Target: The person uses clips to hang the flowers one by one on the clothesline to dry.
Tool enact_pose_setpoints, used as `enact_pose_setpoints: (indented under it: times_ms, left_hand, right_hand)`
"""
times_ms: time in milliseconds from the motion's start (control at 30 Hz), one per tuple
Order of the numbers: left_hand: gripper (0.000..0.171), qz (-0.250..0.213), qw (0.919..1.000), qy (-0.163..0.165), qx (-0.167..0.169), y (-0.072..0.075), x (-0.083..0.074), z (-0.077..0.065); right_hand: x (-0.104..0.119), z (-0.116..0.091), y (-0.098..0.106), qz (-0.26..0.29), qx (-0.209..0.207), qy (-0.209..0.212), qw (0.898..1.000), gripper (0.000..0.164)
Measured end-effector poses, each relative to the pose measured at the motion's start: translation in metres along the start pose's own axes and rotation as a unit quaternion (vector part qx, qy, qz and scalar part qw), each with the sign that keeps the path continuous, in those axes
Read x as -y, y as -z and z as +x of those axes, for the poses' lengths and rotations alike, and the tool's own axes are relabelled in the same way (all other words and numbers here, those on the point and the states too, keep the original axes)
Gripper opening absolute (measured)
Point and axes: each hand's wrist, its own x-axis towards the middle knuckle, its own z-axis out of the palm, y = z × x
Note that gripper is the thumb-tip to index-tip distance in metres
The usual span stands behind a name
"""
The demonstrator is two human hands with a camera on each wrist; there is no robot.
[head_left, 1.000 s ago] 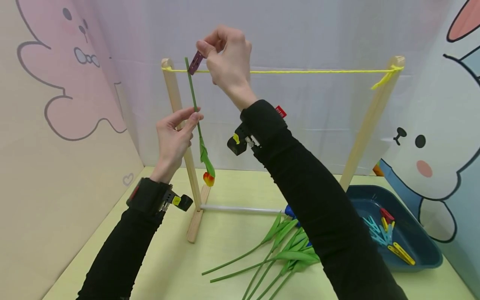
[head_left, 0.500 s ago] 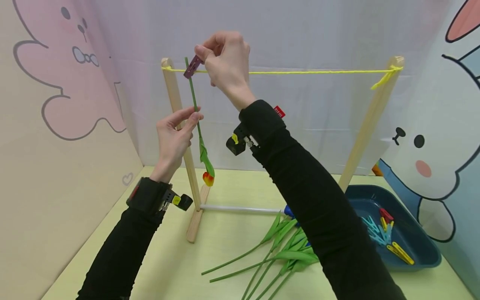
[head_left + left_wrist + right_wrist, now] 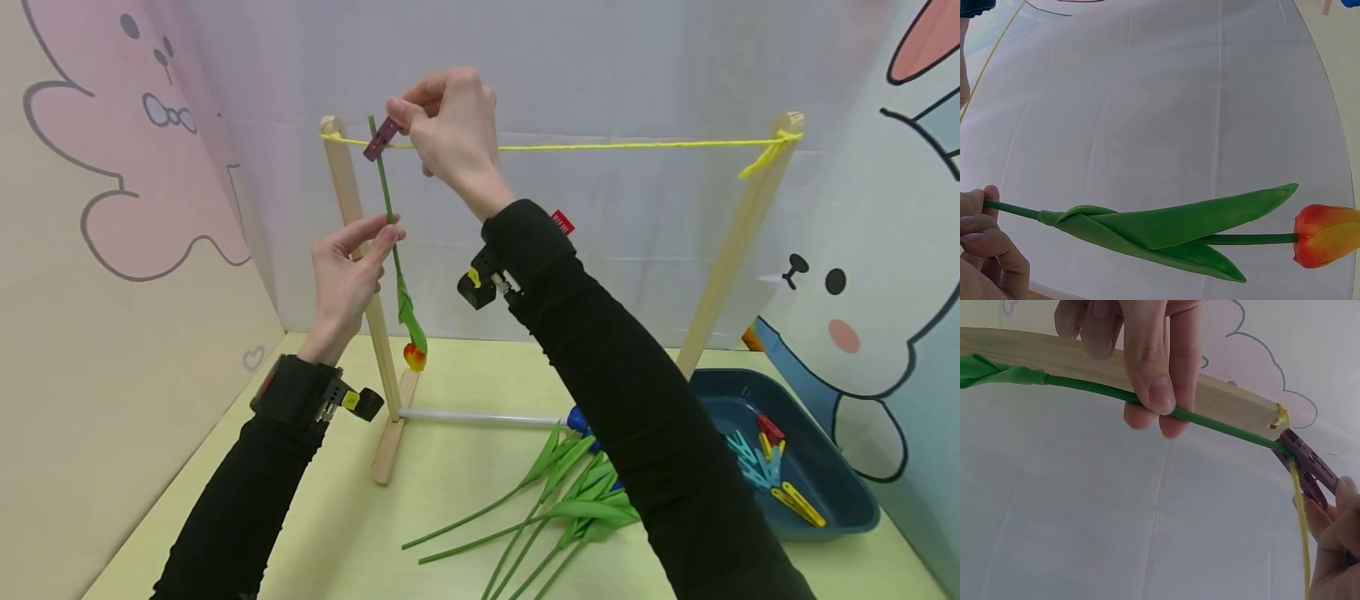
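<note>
An artificial tulip [image 3: 406, 310] with a red and yellow bloom hangs head down at the left end of a yellow string [image 3: 600, 147]. My left hand [image 3: 347, 275] pinches its green stem between thumb and fingers, below the string. At the string, a dark purple clothespin [image 3: 381, 140] lies across the stem near its tip. My right hand [image 3: 456, 137] pinches the clothespin's handle end. From the right wrist view, the clothespin [image 3: 1307, 461] sits around the stem and string, close to the wooden post. The left wrist view shows the leaves and bloom [image 3: 1325, 236] hanging free.
Wooden posts [image 3: 738, 237] hold the string at both ends, with a white bar [image 3: 487, 417] low between them. Several more tulips [image 3: 577, 500] lie on the table, partly hidden by my right sleeve. A dark blue basin [image 3: 855, 500] at right holds several clothespins [image 3: 798, 504].
My right hand has come down slightly and left, bringing the clothespin across the stem at the string. The left hand keeps its hold on the stem, almost still.
</note>
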Motion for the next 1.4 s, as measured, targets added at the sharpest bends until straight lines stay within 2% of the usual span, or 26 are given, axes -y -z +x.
enact_pose_setpoints:
  times_ms: [133, 467, 633, 767, 933, 1033, 1133, 1200, 1233, 1267, 1300, 1333, 1400]
  left_hand:
    - [0.029, 0.002, 1.0000, 0.002, 0.001, 0.000, 0.001, 0.000]
    - [0.030, 0.007, 0.9999, 0.007, 0.001, 0.001, 0.002, -0.001]
    - [0.030, 0.009, 0.9999, 0.009, -0.001, 0.001, 0.004, -0.002]
    - [0.031, 0.009, 0.9999, 0.006, -0.007, 0.001, 0.004, -0.004]
    - [0.041, 0.048, 0.9974, -0.041, -0.034, -0.003, 0.005, -0.014]
    - [0.049, 0.073, 0.9922, -0.083, -0.058, -0.009, 0.006, -0.023]
    - [0.049, 0.074, 0.9861, -0.128, -0.076, -0.017, 0.010, -0.034]
    - [0.046, 0.072, 0.9824, -0.156, -0.072, -0.022, 0.015, -0.041]
    - [0.044, 0.073, 0.9809, -0.169, -0.062, -0.024, 0.018, -0.045]
    - [0.042, 0.073, 0.9796, -0.181, -0.051, -0.027, 0.021, -0.050]
    - [0.041, 0.076, 0.9781, -0.191, -0.035, -0.029, 0.025, -0.054]
    - [0.040, 0.079, 0.9767, -0.199, -0.019, -0.030, 0.028, -0.059]
    - [0.038, 0.095, 0.9729, -0.211, 0.009, -0.032, 0.033, -0.067]
  right_hand:
    - [-0.001, -0.001, 0.001, -0.005, 0.018, -0.006, 1.000, 0.024]
    - [-0.006, -0.004, 0.005, -0.005, 0.043, 0.013, 0.999, 0.029]
    - [-0.009, -0.008, 0.009, 0.009, 0.060, 0.010, 0.998, 0.038]
    - [-0.015, -0.015, 0.013, 0.021, 0.051, 0.029, 0.998, 0.043]
    - [-0.027, -0.029, 0.020, 0.011, 0.018, 0.081, 0.996, 0.039]
    - [-0.035, -0.041, 0.027, 0.008, 0.010, 0.103, 0.995, 0.035]
    - [-0.045, -0.057, 0.036, 0.024, 0.012, 0.118, 0.993, 0.030]
    - [-0.055, -0.068, 0.041, 0.043, 0.012, 0.132, 0.990, 0.027]
    - [-0.068, -0.069, 0.041, 0.057, 0.014, 0.138, 0.989, 0.027]
    - [-0.074, -0.074, 0.043, 0.065, 0.015, 0.144, 0.987, 0.027]
    - [-0.090, -0.076, 0.042, 0.072, 0.015, 0.153, 0.986, 0.028]
    - [-0.116, -0.074, 0.039, 0.087, 0.021, 0.161, 0.983, 0.030]
    - [-0.127, -0.085, 0.043, 0.087, 0.033, 0.160, 0.983, 0.030]
